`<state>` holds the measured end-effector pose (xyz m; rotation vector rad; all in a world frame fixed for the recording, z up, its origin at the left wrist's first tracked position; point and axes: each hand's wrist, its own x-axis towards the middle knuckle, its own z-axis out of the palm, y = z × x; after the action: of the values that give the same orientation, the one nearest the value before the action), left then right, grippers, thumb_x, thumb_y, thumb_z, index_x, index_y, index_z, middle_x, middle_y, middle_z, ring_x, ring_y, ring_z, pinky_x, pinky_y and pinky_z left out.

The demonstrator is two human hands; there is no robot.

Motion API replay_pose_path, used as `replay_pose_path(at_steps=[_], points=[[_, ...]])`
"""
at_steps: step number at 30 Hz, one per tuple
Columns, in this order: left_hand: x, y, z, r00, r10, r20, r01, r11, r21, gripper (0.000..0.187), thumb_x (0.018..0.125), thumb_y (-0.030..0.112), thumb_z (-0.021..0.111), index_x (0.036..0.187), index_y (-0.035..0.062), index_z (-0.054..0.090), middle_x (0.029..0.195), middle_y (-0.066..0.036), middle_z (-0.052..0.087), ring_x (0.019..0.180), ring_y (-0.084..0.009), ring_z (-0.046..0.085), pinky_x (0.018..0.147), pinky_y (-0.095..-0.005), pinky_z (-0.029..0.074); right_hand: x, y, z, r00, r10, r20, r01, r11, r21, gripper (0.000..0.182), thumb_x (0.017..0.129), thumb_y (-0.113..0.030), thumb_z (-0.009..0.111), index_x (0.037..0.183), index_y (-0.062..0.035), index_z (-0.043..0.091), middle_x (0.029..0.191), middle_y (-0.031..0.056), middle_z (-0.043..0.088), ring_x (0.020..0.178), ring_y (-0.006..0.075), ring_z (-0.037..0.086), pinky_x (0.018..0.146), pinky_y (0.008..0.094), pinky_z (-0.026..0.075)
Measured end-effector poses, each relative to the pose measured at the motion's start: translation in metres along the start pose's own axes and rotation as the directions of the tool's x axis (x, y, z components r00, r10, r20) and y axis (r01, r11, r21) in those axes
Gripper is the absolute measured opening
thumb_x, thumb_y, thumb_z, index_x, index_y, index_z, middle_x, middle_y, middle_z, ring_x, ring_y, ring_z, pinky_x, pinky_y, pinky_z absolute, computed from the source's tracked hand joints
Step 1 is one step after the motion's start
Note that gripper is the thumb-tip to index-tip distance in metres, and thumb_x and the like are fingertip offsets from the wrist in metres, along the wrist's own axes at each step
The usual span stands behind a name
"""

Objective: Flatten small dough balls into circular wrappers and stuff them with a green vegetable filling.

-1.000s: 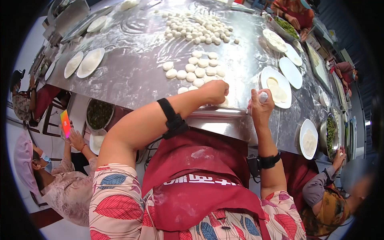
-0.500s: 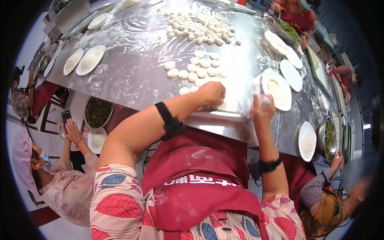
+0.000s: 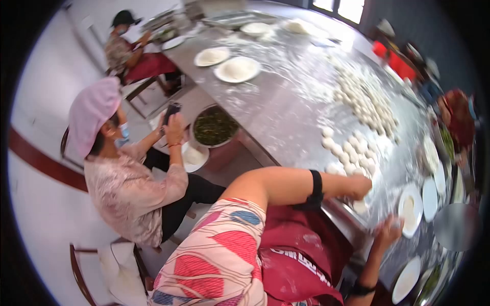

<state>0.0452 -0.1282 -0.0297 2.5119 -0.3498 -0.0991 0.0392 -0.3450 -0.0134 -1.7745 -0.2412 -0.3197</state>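
My left hand [image 3: 361, 187] is closed low over the steel table, knuckles up, its fingertips hidden. Right against it lies a small flat piece of dough [image 3: 360, 206] near the table edge. Several round dough pieces [image 3: 352, 154] sit in a cluster just beyond that hand. My right hand [image 3: 390, 230] is curled and blurred, closed around something pale that I cannot make out. Beside it is a white oval plate [image 3: 417, 224] with a thin dough round [image 3: 409, 207] on it.
A person [image 3: 132, 168] sits at left with a phone [image 3: 172, 112], beside a bowl of chopped greens [image 3: 214, 126]. Many dough balls [image 3: 365, 99] lie on the floured table [image 3: 275, 117]. Plates of flour [image 3: 237, 70] stand along its far left edge. Another person [image 3: 457, 120] is at right.
The view has swung left, so the table and both hands now appear further right and tilted. My left hand remains beside the dough, and my right hand stays closed near the plate.
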Motion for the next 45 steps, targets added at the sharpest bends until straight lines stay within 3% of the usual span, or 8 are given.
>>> replay_pose_path(at_steps=[8, 11, 22, 25, 28, 36, 39, 45], points=[[-0.021, 0.032, -0.028, 0.997, -0.072, 0.023, 0.069, 0.991, 0.111, 0.019, 0.071, 0.014, 0.061, 0.079, 0.0018, 0.072, 0.085, -0.018, 0.069, 0.083, -0.0325, 0.066, 0.068, -0.0436, 0.051, 0.043, -0.002, 0.028, 0.990, -0.119, 0.080, 0.123, 0.991, -0.046, 0.017, 0.091, -0.015, 0.061, 0.090, -0.0050, 0.048, 0.055, 0.0019, 0.045, 0.038, 0.0097, 0.040, 0.034, 0.0246, 0.031], [0.000, 0.015, -0.013, 0.974, 0.184, 0.131, -0.209, 0.954, 0.216, 0.013, 0.068, 0.010, 0.062, 0.075, 0.0031, 0.071, 0.077, -0.016, 0.068, 0.075, -0.0343, 0.066, 0.060, -0.0450, 0.051, 0.032, -0.006, 0.021, 1.000, -0.003, 0.002, 0.004, 0.998, -0.067, 0.019, 0.089, -0.018, 0.064, 0.090, -0.0054, 0.050, 0.054, 0.0023, 0.045, 0.038, 0.0108, 0.040, 0.033, 0.0260, 0.032], [-0.014, 0.030, -0.026, 0.997, -0.033, 0.064, 0.023, 0.989, 0.148, 0.016, 0.072, 0.009, 0.061, 0.082, 0.0028, 0.071, 0.085, -0.016, 0.069, 0.079, -0.0344, 0.066, 0.063, -0.0441, 0.051, 0.050, 0.001, 0.028, 0.980, -0.186, 0.063, 0.192, 0.975, -0.115, 0.019, 0.090, -0.017, 0.063, 0.085, -0.0057, 0.049, 0.053, 0.0030, 0.046, 0.039, 0.0111, 0.042, 0.036, 0.0245, 0.032], [0.003, 0.012, -0.011, 0.957, 0.205, 0.203, -0.253, 0.936, 0.244, 0.018, 0.072, 0.009, 0.061, 0.084, 0.0029, 0.071, 0.085, -0.017, 0.069, 0.080, -0.0342, 0.066, 0.064, -0.0440, 0.051, 0.031, -0.003, 0.015, 0.991, -0.126, 0.042, 0.130, 0.985, -0.110, 0.018, 0.091, -0.015, 0.062, 0.086, -0.0055, 0.048, 0.054, 0.0034, 0.046, 0.039, 0.0108, 0.043, 0.036, 0.0245, 0.032], [-0.027, 0.023, -0.026, 0.999, -0.007, 0.039, 0.002, 0.993, 0.116, 0.020, 0.071, 0.009, 0.061, 0.086, 0.0028, 0.072, 0.085, -0.018, 0.068, 0.081, -0.0341, 0.066, 0.065, -0.0440, 0.051, -0.009, -0.015, -0.007, 0.999, -0.026, 0.032, 0.028, 0.998, -0.062, 0.015, 0.091, -0.013, 0.060, 0.089, -0.0041, 0.048, 0.055, 0.0041, 0.045, 0.040, 0.0107, 0.041, 0.037, 0.0253, 0.032], [-0.013, 0.034, -0.032, 0.992, -0.067, 0.108, 0.056, 0.993, 0.104, 0.022, 0.069, 0.009, 0.061, 0.087, 0.0008, 0.072, 0.090, -0.020, 0.068, 0.085, -0.0337, 0.067, 0.067, -0.0430, 0.052, 0.049, -0.017, 0.039, 0.979, -0.185, 0.090, 0.194, 0.975, -0.109, 0.021, 0.091, -0.016, 0.061, 0.080, -0.0057, 0.046, 0.054, 0.0022, 0.045, 0.040, 0.0099, 0.041, 0.035, 0.0250, 0.031], [0.007, 0.016, -0.011, 0.985, 0.076, 0.157, -0.103, 0.980, 0.172, 0.020, 0.069, 0.008, 0.062, 0.084, 0.0006, 0.072, 0.087, -0.019, 0.069, 0.083, -0.0332, 0.067, 0.065, -0.0434, 0.052, 0.029, -0.019, 0.030, 0.998, -0.036, -0.057, 0.032, 0.997, -0.077, 0.022, 0.090, -0.016, 0.063, 0.080, -0.0054, 0.046, 0.055, 0.0031, 0.046, 0.039, 0.0102, 0.042, 0.035, 0.0255, 0.031], [-0.023, 0.023, -0.022, 0.988, -0.023, 0.150, 0.016, 0.999, 0.043, 0.018, 0.068, 0.008, 0.061, 0.080, 0.0004, 0.072, 0.083, -0.019, 0.069, 0.082, -0.0336, 0.067, 0.065, -0.0431, 0.052, -0.008, -0.030, 0.006, 1.000, -0.014, 0.005, 0.014, 0.998, -0.064, 0.017, 0.091, -0.015, 0.061, 0.090, -0.0046, 0.048, 0.054, 0.0039, 0.046, 0.039, 0.0109, 0.042, 0.037, 0.0242, 0.033]])
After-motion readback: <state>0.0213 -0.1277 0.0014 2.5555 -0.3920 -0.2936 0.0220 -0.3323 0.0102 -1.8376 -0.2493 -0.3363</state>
